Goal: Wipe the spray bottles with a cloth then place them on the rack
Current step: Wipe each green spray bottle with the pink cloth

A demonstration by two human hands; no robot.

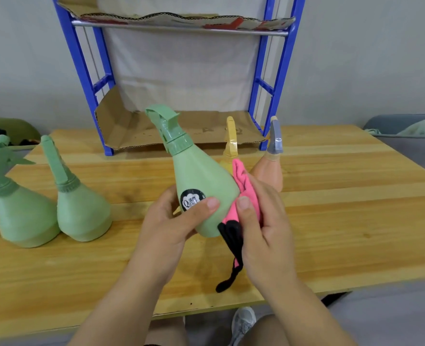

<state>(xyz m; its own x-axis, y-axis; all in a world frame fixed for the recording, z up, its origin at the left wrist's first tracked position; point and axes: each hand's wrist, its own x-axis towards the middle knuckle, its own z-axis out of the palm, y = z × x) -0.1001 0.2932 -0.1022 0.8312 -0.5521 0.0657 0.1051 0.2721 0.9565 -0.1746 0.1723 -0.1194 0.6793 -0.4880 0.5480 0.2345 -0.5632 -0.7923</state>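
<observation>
Wooden table [356, 196]; blue rack [80, 71] stands at its far edge. Above table centre, green spray bottle [201, 176], tilted, nozzle pointing away. Left hand [166, 226] grips bottle's lower body, thumb beside black label. Right hand [264, 228] curls round pink cloth [246, 191], pressing it against bottle's side. Judgement: smooth rigid plastic, probably light, slippery; wide belly is safest hold, not trigger.

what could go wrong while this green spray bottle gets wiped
1. The left hand grips the tilted green pear-shaped plastic spray bottle only low on its body, so the push of the pink cloth in the right hand might make it slip.
2. The yellow spray bottle and peach spray bottle stand between it and the blue metal rack; they could get knocked over on the way.
</observation>
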